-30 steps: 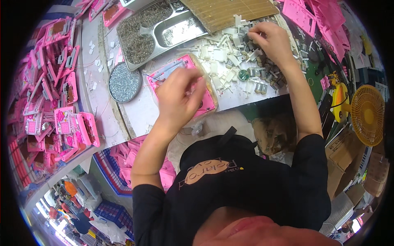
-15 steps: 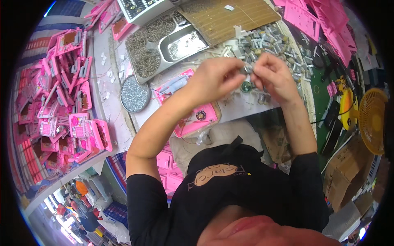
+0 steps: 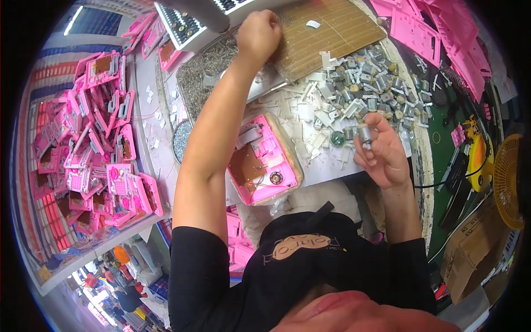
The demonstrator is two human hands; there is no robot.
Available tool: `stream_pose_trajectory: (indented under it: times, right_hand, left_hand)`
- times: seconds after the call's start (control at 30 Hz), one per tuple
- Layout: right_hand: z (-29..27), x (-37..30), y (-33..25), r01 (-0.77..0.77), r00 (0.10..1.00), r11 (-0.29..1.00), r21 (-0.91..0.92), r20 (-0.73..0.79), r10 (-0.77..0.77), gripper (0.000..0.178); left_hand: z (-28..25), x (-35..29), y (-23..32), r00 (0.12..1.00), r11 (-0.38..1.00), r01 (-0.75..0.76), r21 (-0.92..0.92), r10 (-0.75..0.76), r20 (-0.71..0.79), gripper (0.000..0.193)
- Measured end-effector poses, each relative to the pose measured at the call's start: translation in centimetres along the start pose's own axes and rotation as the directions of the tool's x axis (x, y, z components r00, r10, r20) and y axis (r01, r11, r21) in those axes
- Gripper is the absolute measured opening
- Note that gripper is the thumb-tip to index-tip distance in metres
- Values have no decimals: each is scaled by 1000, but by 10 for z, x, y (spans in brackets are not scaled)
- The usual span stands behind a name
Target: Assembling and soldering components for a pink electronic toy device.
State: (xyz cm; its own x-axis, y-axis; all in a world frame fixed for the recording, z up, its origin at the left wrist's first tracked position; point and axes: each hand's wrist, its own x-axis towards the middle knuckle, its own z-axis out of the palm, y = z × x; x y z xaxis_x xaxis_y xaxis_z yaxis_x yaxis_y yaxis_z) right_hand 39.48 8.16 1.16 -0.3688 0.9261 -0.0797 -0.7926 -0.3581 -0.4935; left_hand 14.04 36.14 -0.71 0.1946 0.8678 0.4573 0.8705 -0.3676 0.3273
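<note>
A white worktable (image 3: 329, 176) carries silver cylindrical motors (image 3: 371, 103) beyond the right hand (image 3: 388, 159), white plastic pieces (image 3: 305, 112) to its left, a metal tray (image 3: 259, 88) near the left hand (image 3: 259, 36).

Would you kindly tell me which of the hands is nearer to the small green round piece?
The right hand, just right of the small green round piece; the left hand is farther off, up and to its left.

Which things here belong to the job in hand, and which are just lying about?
Apparently in the job:
small silver metal cylinder, held in the right hand
open pink plastic casing
heap of similar silver cylinders

Seemingly just lying about:
round yellow plastic fan
brown cardboard box
</note>
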Motion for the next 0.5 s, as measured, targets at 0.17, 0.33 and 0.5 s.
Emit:
stream_pose_trajectory:
  times: [0.17, 0.33, 0.5]
  right_hand:
    - [3, -3, -5, -19, 1000, 1000, 2, 14, 19, 46]
    - [2, -4, -6, -28, 999, 1000, -13, 26, 28, 47]
    - [6, -4, -6, -33, 998, 999, -33, 54, 34, 47]
  left_hand:
    - [6, 19, -21, 972, 988, -152, 5, 148, 181, 16]
    - [-6, 29, -9, 923, 974, -215, 72, 179, 341, 16]
    - [-16, 38, -7, 897, 962, -270, 52, 231, 378, 16]
